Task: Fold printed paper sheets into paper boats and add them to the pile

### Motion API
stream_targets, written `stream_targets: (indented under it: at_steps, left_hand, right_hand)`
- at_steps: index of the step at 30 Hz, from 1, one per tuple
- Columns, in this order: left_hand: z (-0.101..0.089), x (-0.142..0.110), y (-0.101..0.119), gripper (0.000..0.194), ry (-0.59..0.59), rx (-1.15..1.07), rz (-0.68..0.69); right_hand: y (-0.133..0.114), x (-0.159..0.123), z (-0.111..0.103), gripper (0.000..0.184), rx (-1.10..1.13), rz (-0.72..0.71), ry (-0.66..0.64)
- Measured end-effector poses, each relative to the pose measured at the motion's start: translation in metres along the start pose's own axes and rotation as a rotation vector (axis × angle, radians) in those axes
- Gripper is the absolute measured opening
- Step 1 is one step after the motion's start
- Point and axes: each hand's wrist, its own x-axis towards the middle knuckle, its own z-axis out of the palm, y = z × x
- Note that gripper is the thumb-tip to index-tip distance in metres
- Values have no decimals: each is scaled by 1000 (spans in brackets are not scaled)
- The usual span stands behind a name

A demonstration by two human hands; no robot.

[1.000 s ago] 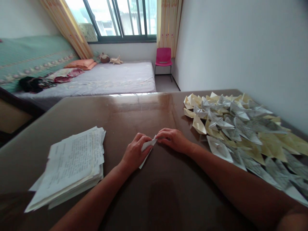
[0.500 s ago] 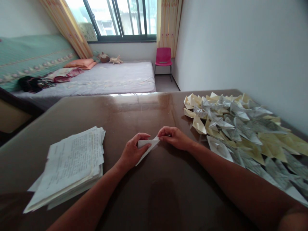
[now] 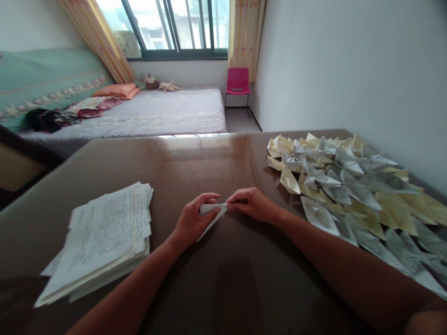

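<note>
A small folded white paper (image 3: 211, 220) is held between my two hands just above the brown table (image 3: 195, 172). My left hand (image 3: 195, 216) grips its left part, thumb on the near face and fingers curled behind. At its right tip, my right hand (image 3: 248, 203) pinches the corner between thumb and fingers. The left fingers and thumb hide part of the folds. To the right lie many folded paper boats (image 3: 319, 214), white and yellowish. A stack of written paper sheets (image 3: 101, 232) is left of my left hand.
Beyond the table's far edge is a bed (image 3: 181, 109) with folded cloths and soft toys. A pink chair (image 3: 238, 81) stands by the window wall. The white wall (image 3: 349, 70) runs along the right side. A dark-framed chair back (image 3: 21, 163) is at the left.
My left thumb has come round to the near side of the paper, and its fingers have lifted. My right fingers still pinch the right tip, now slightly lower than half a second ago.
</note>
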Motion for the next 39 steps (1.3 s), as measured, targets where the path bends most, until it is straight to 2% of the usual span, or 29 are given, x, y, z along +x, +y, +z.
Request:
stream_targets:
  at_steps: [3,5,7,9,10,13,18,21,23,24,26,28,30,32,35,39]
  left_hand:
    - [2,0,-2,28,-9,25,33]
    - [1,1,-5,28,21,83,98]
    - [-2,2,-6,29,138,225,205]
    - [-3,1,-6,29,245,396,323]
    - [-3,0,-6,28,254,466,374]
    - [3,-6,-2,26,115,566,469]
    - [10,-12,4,24,-54,643,493]
    - [5,-11,3,24,-129,626,525]
    - [0,-9,1,25,-183,569,540]
    - [-3,-8,0,25,-212,526,537]
    - [-9,-5,-2,28,-279,423,512]
    - [-15,-2,-4,33,-352,330,475]
    - [-20,0,-5,38,-409,272,432]
    - [-24,2,-3,41,-439,253,401]
    - [-26,1,5,41,-436,292,395]
    - [-12,-3,15,22,-314,466,353]
  right_hand:
    - [-7,-3,0,18,-243,-87,20]
    - [-11,-6,0,19,-430,-80,21]
    - [-13,-6,-1,23,-536,-8,49]
    - [-13,-4,-2,26,-521,94,115]
    - [-12,-3,-3,27,-479,141,136]
    - [-12,0,-4,31,-290,244,96]
    - [-22,-7,4,37,97,349,-228]
    - [-26,-10,2,31,187,340,-391]
    - [-25,-9,-4,30,144,343,-435]
    - [-23,-8,-9,31,86,340,-398]
    - [-16,-4,-17,32,-66,309,-217]
    - [-8,0,-21,27,-198,253,-29]
    - [0,2,-22,18,-279,190,79]
    - [6,3,-19,17,-333,128,116]
    - [9,2,-15,18,-379,84,98]
    - [7,2,-12,17,-421,102,79]
